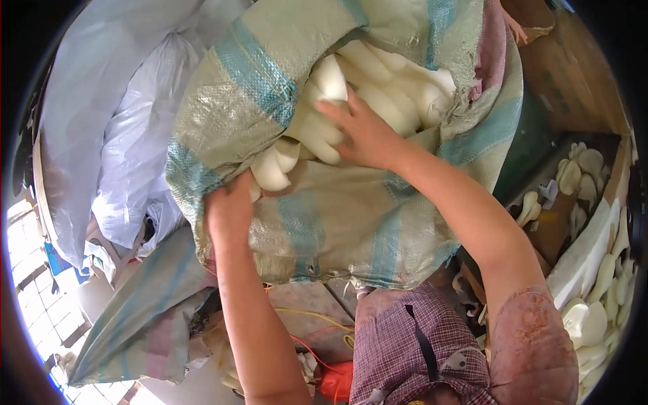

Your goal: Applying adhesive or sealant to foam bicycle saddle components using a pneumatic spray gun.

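Observation:
A large woven sack [310,223], beige with teal stripes, lies with its mouth gaping. Inside are several cream-coloured, smooth, curved pieces [385,101], long and rounded like soles; I cannot tell their exact kind. My right hand [368,131] reaches into the mouth from the right. Its fingers are spread against the pieces, and their far sides are partly hidden. At the sack's left lower rim is my left hand [229,206], beside a few loose curved pieces [273,165]. Its fingers are mostly hidden behind the rim and those pieces.
White plastic bags [142,135] bulge at the left. A cardboard box [567,74] stands at the right, with similar pale pieces [580,169] below it. More pale pieces [590,331] lie at lower right. A red bag [337,381] and yellow cord [317,312] are below the sack.

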`<act>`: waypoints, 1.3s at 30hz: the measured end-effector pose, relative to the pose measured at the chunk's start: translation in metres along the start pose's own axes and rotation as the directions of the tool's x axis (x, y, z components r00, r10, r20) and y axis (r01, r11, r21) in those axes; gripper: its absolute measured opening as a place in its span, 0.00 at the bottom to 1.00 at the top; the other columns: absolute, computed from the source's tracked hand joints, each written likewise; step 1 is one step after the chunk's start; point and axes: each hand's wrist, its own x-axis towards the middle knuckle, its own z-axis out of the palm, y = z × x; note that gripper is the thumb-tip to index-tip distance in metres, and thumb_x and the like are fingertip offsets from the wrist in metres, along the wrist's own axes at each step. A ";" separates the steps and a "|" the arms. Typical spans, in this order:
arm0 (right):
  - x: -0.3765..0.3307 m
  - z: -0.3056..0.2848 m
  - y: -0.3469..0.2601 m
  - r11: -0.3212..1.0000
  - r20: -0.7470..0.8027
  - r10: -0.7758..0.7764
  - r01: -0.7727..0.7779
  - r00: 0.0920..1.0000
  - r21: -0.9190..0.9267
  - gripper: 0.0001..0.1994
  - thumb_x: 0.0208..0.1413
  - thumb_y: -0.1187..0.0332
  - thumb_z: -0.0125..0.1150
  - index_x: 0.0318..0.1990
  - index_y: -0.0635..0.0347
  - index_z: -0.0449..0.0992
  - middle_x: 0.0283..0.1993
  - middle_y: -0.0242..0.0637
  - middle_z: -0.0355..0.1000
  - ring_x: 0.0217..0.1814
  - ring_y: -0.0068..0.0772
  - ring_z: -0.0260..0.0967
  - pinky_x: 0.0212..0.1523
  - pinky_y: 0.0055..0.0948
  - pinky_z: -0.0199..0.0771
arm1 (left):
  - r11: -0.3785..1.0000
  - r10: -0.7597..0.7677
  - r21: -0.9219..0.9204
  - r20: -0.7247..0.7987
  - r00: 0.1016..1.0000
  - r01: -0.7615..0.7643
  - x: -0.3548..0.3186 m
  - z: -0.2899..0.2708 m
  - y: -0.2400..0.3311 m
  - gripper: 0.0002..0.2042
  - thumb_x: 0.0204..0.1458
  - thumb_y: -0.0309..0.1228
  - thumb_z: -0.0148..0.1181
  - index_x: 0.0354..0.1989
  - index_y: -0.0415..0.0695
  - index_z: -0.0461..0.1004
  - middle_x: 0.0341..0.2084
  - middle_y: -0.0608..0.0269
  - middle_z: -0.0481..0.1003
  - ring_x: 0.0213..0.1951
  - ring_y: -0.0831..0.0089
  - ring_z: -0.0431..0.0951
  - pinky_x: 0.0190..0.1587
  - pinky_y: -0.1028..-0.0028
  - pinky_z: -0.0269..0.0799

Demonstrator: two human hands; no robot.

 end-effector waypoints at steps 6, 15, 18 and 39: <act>-0.007 0.004 -0.023 0.987 0.222 0.026 0.010 0.975 -0.160 0.44 0.37 0.70 0.68 0.65 0.42 0.53 0.65 0.57 0.43 0.64 0.57 0.48 0.63 0.44 0.56 | 0.891 0.342 0.276 0.118 0.932 -0.361 -0.015 0.049 -0.084 0.26 0.49 0.50 0.55 0.47 0.41 0.72 0.43 0.51 0.75 0.47 0.54 0.74 0.51 0.66 0.67; 0.009 0.035 -0.009 0.987 -0.039 -0.127 0.122 0.991 -0.105 0.36 0.29 0.69 0.71 0.55 0.48 0.67 0.65 0.53 0.46 0.60 0.58 0.54 0.55 0.44 0.64 | 0.807 0.014 0.588 0.083 0.996 -0.061 -0.008 0.036 0.006 0.21 0.49 0.48 0.51 0.40 0.44 0.76 0.38 0.55 0.77 0.41 0.54 0.76 0.47 0.64 0.70; 0.024 0.028 -0.020 0.992 -0.054 -0.109 0.105 0.993 -0.069 0.29 0.33 0.67 0.69 0.49 0.54 0.69 0.64 0.56 0.47 0.61 0.56 0.55 0.54 0.41 0.66 | 0.874 0.179 0.481 -0.185 0.966 -0.070 -0.001 0.031 -0.009 0.22 0.45 0.51 0.52 0.30 0.43 0.79 0.25 0.54 0.78 0.35 0.54 0.78 0.43 0.65 0.71; -0.043 -0.118 -0.298 0.980 -0.058 -0.145 0.136 0.988 -0.143 0.16 0.36 0.62 0.62 0.31 0.65 0.73 0.55 0.57 0.57 0.37 0.36 0.64 0.28 0.28 0.69 | 0.908 0.104 -0.380 -0.205 0.973 -0.177 -0.223 -0.193 0.015 0.24 0.38 0.29 0.52 0.48 0.33 0.70 0.40 0.52 0.72 0.40 0.64 0.72 0.45 0.70 0.69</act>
